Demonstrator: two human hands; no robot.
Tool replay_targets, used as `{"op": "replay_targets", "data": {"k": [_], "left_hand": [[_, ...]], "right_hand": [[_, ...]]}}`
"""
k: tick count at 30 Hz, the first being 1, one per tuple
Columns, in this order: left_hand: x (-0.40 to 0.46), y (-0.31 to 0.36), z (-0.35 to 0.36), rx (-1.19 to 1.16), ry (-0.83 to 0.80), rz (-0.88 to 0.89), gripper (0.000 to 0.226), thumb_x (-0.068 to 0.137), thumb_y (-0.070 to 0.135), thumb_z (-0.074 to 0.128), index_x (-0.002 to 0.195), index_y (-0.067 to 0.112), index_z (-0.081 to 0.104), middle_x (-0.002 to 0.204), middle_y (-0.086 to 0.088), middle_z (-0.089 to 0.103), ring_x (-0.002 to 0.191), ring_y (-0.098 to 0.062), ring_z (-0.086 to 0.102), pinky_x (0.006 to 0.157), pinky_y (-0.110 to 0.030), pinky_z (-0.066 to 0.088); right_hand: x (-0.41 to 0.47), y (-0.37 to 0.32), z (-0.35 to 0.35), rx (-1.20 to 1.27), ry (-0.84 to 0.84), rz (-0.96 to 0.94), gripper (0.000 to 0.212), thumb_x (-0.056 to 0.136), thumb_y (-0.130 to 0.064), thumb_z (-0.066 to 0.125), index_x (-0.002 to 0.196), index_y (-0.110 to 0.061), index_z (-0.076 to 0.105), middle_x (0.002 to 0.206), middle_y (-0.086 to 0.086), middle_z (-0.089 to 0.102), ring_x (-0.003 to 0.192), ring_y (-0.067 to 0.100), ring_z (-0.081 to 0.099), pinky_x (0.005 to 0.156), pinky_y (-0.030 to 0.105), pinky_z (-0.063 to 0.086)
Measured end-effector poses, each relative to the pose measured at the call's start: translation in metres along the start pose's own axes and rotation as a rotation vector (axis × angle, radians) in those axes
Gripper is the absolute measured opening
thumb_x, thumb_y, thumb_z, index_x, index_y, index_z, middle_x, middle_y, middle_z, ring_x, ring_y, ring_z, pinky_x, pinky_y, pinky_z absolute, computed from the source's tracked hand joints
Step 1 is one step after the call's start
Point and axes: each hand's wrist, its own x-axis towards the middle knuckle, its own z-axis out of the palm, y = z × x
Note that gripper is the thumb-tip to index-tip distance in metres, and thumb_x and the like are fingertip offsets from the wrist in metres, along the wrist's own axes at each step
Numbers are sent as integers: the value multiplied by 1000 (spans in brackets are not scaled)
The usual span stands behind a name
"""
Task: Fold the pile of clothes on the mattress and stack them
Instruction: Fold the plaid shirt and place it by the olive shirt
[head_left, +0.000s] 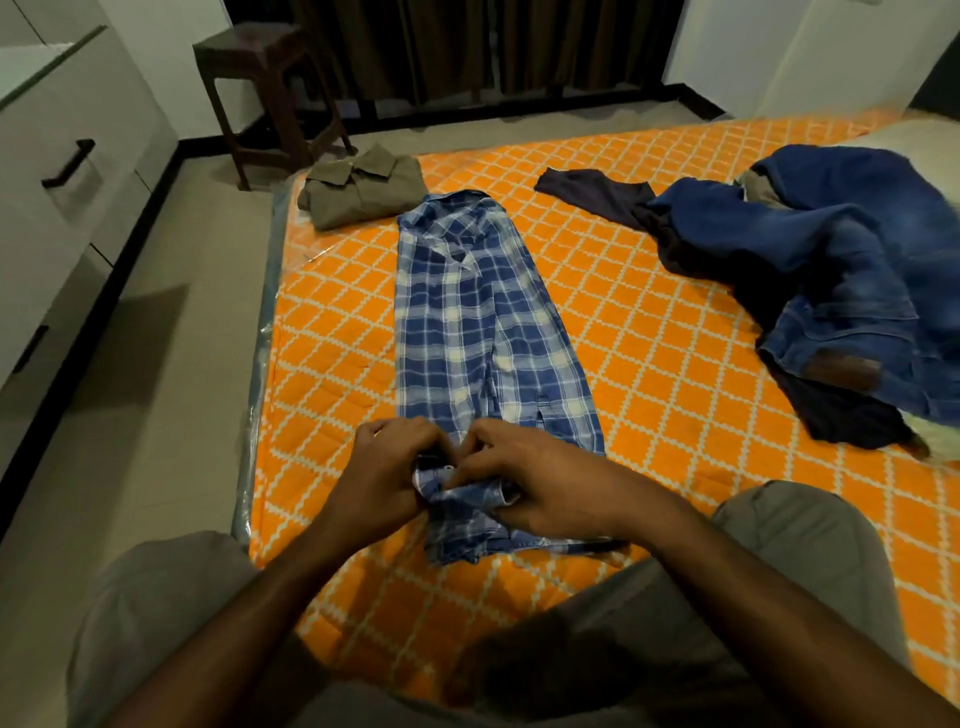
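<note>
Blue-and-white plaid cloth is lying in the middle of the head view: one plaid shirt (483, 332) is stretching in a long narrow strip on the mattress (675, 364), its long axis running from near to far, collar pointing away toward the far edge and hem end pointing at the person. The sides are lying folded inward, so the strip is narrow. Its near end is bunching up where both hands are meeting. The left hand (387, 478) is curling its fingers round the bunched hem from the left, and the right hand (540, 486) is pinching the same cloth from the right, the two hands almost touching over it.

One olive shirt (361, 195) is sitting already folded at the far left corner of the mattress, collar facing away, just beside the plaid collar. To the right, well apart from the plaid strip, one unfolded heap is lying: one pair of blue jeans (852, 280) sprawling across dark garments (597, 195), whose number I cannot tell, with a sliver of pale cloth showing under the near edge.

Beyond the mattress one dark wooden stool (265, 88) is standing on the floor, and a white drawer unit (67, 166) is lining the left wall. The person's knees in grey trousers are resting at the near edge.
</note>
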Motion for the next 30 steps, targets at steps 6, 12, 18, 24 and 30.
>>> {"op": "replay_targets", "data": {"k": [6, 12, 18, 24, 30], "left_hand": [[6, 16, 14, -303, -67, -13, 31, 91, 31, 68, 121, 32, 58, 107, 12, 64, 93, -13, 64, 74, -29, 51], [-12, 30, 35, -354, -393, -201, 42, 101, 25, 59, 133, 46, 42, 113, 32, 52, 101, 19, 48, 82, -5, 39], [-19, 16, 34, -194, -517, -69, 74, 99, 17, 58, 139, 65, 19, 152, 38, 18, 127, 18, 30, 99, -5, 29], [-20, 6, 33, -530, -256, -226, 53, 101, 48, 41, 148, 25, 47, 154, 8, 45, 144, -16, 39, 116, -36, 34], [-30, -117, 83, -563, -341, -247, 64, 93, 51, 65, 150, 32, 44, 154, 2, 46, 140, -24, 45, 111, -61, 37]], "right_hand": [[4, -10, -27, 129, 60, -114, 48, 84, 13, 60, 123, -13, 66, 110, -6, 54, 94, -3, 52, 78, 13, 41], [4, 16, -6, 89, -155, 29, 53, 85, 11, 59, 129, -18, 62, 121, -10, 60, 97, -7, 58, 80, 19, 50], [-3, 34, -1, 423, -264, 81, 48, 89, -8, 75, 134, -16, 58, 122, -13, 64, 105, 10, 67, 86, 30, 57], [10, 90, 19, 380, 304, 631, 33, 100, -44, 58, 114, -14, 63, 106, 4, 70, 92, 18, 67, 89, 50, 55], [39, 81, 31, 1106, 198, 800, 50, 100, -55, 52, 129, -15, 53, 105, 19, 72, 89, 29, 75, 75, 37, 60]]}}
